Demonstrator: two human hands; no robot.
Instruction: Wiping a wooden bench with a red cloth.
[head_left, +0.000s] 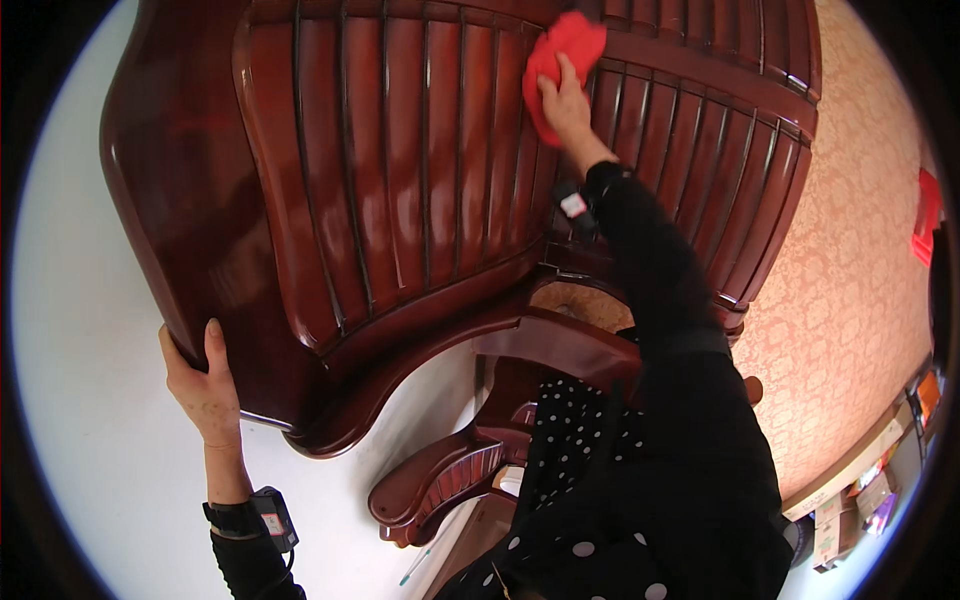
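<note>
Before me is a glossy reddish-brown wooden sofa with slatted panels and a broad smooth outer board. My right hand presses a red cloth against the slats near the corner where two panels meet. The thumb and fingers spread over the cloth, and its far end is slightly blurred. Lower left, my left hand grips the rim of the smooth board, with one digit on top and the others along the outer side. Each wrist carries a small black strapped-on device.
Curved wooden armrests of another seat stand close to my body. A thin stick with a teal tip lies beside it. Patterned beige wallpaper rises at the right. Cardboard boxes and a red plastic object are near the right rim.
</note>
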